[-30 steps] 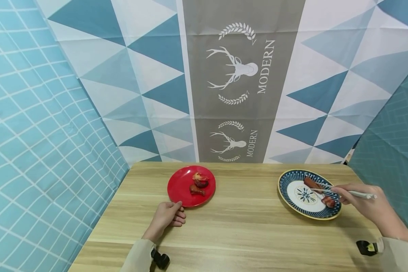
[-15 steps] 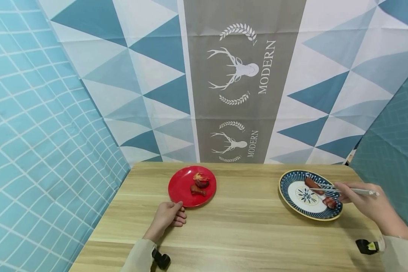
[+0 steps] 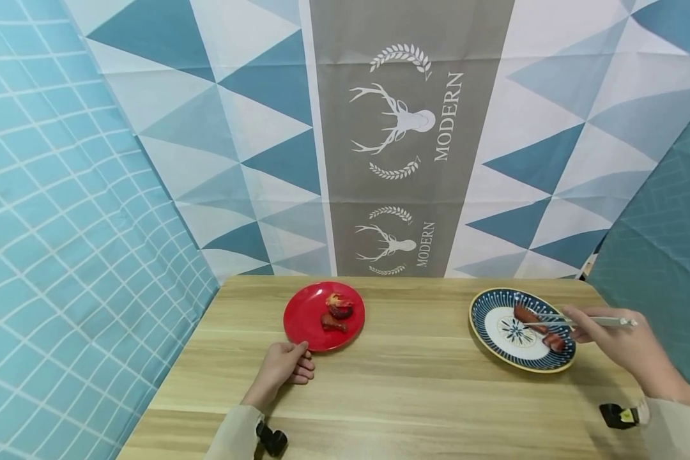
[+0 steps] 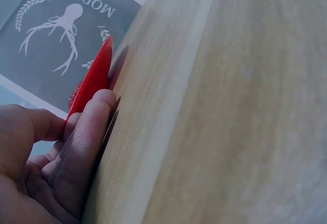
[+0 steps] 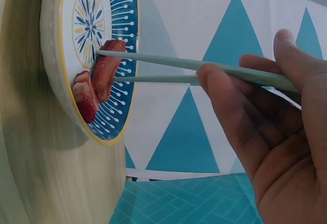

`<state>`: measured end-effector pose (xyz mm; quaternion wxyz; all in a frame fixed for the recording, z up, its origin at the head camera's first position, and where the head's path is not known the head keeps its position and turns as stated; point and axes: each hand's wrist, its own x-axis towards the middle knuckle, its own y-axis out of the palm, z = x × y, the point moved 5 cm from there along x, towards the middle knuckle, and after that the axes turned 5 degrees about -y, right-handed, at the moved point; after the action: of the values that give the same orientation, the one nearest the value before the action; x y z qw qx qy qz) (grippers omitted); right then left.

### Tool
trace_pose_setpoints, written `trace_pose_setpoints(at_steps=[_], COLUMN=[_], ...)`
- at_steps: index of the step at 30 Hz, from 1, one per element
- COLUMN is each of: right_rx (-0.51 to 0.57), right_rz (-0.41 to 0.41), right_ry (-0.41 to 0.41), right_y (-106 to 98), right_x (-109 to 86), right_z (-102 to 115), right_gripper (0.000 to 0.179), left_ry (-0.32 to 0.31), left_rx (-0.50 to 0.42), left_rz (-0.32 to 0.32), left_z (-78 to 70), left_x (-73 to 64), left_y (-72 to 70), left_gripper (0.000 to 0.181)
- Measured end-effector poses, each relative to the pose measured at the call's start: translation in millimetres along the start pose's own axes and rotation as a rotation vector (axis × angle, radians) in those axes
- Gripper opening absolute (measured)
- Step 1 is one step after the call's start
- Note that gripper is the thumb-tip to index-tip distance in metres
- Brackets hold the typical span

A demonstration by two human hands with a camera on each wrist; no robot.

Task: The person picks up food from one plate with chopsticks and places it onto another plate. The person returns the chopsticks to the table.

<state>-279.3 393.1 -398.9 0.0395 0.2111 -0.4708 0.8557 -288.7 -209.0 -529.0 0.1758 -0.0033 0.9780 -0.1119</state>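
My left hand [image 3: 285, 368] pinches the near rim of a red plate [image 3: 300, 316] between thumb and fingers; the left wrist view shows the plate edge-on. On it lie a small drumstick [image 3: 332, 322], a dark round piece [image 3: 340, 312] and an orange-yellow piece [image 3: 337, 299]. My right hand [image 3: 615, 338] holds a pair of pale chopsticks [image 5: 163, 61]. Their tips lie on either side of a long reddish-brown piece of meat [image 5: 108, 71] on the blue-patterned plate [image 3: 483, 319]. A shorter piece of meat [image 5: 86, 96] lies right beside it.
Both plates stand on a wooden table [image 3: 402, 383], the red one at left and the patterned one at right. Behind the table hangs a printed cloth [image 3: 345, 160], with a blue checked cloth [image 3: 63, 223] at the left and a teal cloth [image 3: 667, 268] at the right.
At the right plate, the chopstick tips and the long piece of meat have shifted slightly toward the front. The left hand and the red plate have stayed in place.
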Motion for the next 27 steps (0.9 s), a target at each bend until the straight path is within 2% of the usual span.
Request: trace_pose_setpoints(at_steps=[7,9,14,27], right_rx=[-0.087,-0.113,-0.123,-0.130], right_rz=[-0.132,-0.147,-0.132,-0.156], right_ry=[-0.259,-0.296,-0.307,-0.330], right_y=[0.1,0.5,1.8,0.8], right_x=[1.1,1.2,1.4,3.4], right_z=[15.1,17.1,16.6,15.1], right_gripper=[0.013,0.008,0.006,0.003], left_ry=[-0.008,-0.011,-0.008,-0.008], left_rx=[0.004,0.002,0.007,0.007], left_rz=[-0.011,-0.011,-0.014,-0.010], left_z=[1.6,1.7,0.8,0.5], left_x=[0.4,0.3,-0.1,0.7], left_y=[0.8,0.9,0.7,1.0], left_gripper=[0.038,0.039,0.039,0.038])
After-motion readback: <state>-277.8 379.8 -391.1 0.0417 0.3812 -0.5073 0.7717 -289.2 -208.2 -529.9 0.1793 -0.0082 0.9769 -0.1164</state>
